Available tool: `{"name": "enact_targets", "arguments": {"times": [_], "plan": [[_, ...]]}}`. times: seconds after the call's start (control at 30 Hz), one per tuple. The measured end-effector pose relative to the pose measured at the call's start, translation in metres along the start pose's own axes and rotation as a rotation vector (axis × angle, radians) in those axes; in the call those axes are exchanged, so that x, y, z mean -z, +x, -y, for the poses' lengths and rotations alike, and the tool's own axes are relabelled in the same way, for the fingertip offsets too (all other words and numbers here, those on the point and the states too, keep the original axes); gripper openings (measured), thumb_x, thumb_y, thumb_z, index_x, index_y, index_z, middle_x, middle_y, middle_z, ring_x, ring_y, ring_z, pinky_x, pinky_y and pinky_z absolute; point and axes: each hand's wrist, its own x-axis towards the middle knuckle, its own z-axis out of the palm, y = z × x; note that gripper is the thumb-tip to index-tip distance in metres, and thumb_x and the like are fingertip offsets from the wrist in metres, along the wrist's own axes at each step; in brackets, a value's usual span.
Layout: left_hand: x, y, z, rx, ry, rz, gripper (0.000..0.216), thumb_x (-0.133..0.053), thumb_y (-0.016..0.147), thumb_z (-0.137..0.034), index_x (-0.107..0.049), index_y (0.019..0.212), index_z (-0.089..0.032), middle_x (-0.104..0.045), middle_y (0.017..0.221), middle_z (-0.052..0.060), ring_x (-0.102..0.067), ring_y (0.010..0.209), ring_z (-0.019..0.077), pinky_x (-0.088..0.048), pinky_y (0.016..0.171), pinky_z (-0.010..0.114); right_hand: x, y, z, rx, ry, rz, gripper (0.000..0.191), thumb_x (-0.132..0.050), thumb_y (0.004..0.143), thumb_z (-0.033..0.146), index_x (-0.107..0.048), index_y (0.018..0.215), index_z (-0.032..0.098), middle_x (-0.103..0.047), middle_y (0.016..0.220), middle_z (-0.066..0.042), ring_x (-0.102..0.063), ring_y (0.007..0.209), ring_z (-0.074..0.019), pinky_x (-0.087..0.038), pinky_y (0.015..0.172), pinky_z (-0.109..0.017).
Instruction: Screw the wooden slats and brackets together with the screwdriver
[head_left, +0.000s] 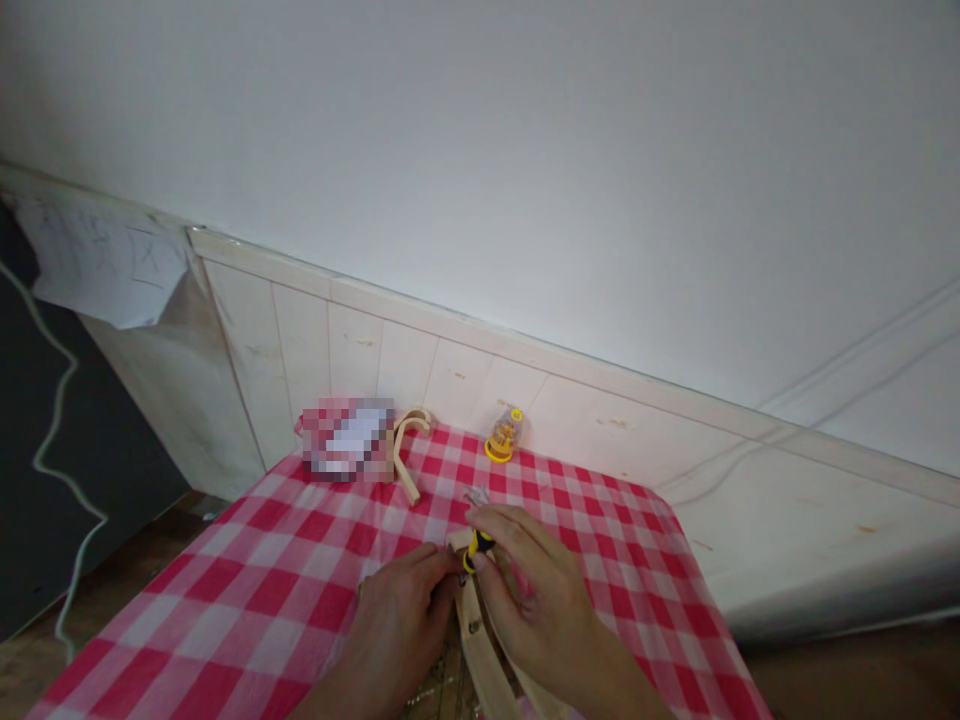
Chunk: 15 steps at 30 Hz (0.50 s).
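- Both hands are kept close together at the near edge of the table, fingertips almost meeting.
- The right hand [525,590] is closed around a small screwdriver [478,548] with a yellow and black handle. It is gripped between thumb and fingers and tilted down, apparently so that the tip can be set against the wood below.
- The left hand [397,630] is curled against the upper end of a curved wooden piece [480,655], seemingly to steady it. Whether the wood is pinched or only pressed cannot be told, as the fingertips are hidden.
- The curved wooden piece is laid flat on the red and white checked cloth [262,590], directly under both hands, with its lower part cut off by the frame.
- A small shiny object [476,496], possibly a packet of fittings, is seen just beyond the right hand.
- Farther back, a second curved wooden part [409,455] is laid beside a blurred-out item [349,440], and a yellow bit case [504,435] is stood at the far edge, within reach.
- Pale wall panelling [600,400] is seen behind the table.
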Motion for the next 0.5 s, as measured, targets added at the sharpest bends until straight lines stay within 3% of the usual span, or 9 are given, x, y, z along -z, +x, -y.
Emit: {"name": "enact_targets", "arguments": {"times": [0.5], "plan": [[0.002, -0.0011, -0.0021, -0.002, 0.017, 0.015, 0.029, -0.046, 0.095, -0.018, -0.075, 0.096, -0.025, -0.073, 0.093, 0.002, -0.068, 0.087, 0.016, -0.044, 0.077, 0.024, 0.0002, -0.0045, -0.002, -0.058, 0.052, 0.022, 0.041, -0.054, 0.094, 0.01, -0.062, 0.131, 0.026, -0.073, 0.12, -0.01, -0.068, 0.117, -0.0234, -0.058, 0.101, -0.039]]}}
